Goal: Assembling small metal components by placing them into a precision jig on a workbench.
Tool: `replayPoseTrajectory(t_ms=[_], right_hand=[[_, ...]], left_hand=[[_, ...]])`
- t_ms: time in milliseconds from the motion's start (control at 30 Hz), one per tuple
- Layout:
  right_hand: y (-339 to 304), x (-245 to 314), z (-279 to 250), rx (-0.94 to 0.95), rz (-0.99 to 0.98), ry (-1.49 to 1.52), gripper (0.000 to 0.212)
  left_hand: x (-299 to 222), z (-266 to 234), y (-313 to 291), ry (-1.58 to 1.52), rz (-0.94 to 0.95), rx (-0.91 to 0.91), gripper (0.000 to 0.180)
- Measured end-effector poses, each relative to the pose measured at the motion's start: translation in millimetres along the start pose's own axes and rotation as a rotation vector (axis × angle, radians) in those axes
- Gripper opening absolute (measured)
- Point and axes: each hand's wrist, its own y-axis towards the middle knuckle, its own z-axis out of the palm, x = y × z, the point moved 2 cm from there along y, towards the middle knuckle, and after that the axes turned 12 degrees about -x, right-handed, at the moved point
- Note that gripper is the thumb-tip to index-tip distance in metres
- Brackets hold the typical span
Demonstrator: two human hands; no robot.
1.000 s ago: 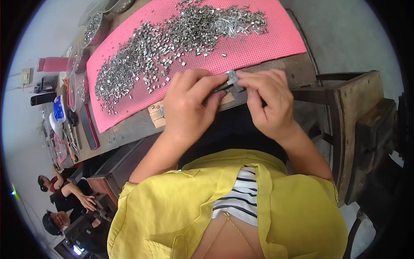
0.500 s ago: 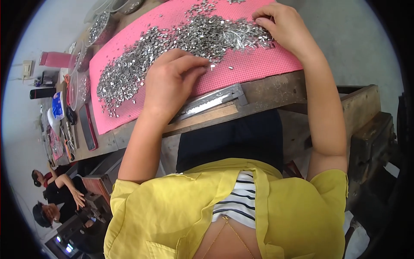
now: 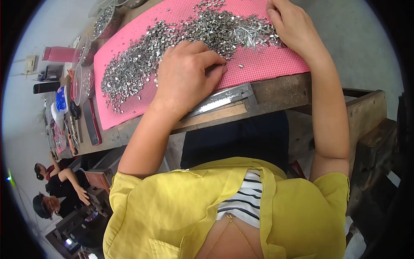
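A wide heap of small silver metal pieces (image 3: 168, 36) lies on a pink textured mat (image 3: 267, 64); thin needle-like bits (image 3: 252, 34) gather toward its right end. My left hand (image 3: 185, 73) rests at the near edge of the heap, thumb and forefinger brought together. Whatever is between those fingertips is too small to make out. One loose metal piece (image 3: 241, 66) sits on the mat just right of them. My right hand (image 3: 295, 28) is at the heap's far right end with fingers curled in; its fingertips are partly hidden, so any piece there does not show.
A flat metal bar (image 3: 220, 100) lies along the bench's front edge (image 3: 280, 93). Clear tubs (image 3: 84, 82) of metal pieces, a phone (image 3: 92, 123) and tools (image 3: 71, 140) crowd the left side. Two people (image 3: 64, 185) sit at the lower left.
The whole view has shifted slightly. My left hand has slid a little right, and the small piece by its fingertips no longer shows. My right hand has moved slightly farther away.
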Motion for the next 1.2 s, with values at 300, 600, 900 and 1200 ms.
replayPoseTrajectory(t_ms=[300, 600, 900, 1200], right_hand=[[-20, 23, -30, -0.114, 0.287, 0.194, 0.027], [-66, 67, -44, 0.033, 0.052, 0.450, 0.015], [-91, 85, -32, 0.180, 0.042, 0.571, 0.012], [-93, 91, -21, 0.138, 0.046, 0.538, 0.013]], left_hand=[[2, -14, -13, 0.022, 0.033, 0.014, 0.008], [3, -14, -14, -0.094, -0.096, 0.075, 0.008], [2, -15, -15, 0.027, -0.012, 0.051, 0.009], [-6, -14, -27, -0.315, -0.147, -0.073, 0.007]])
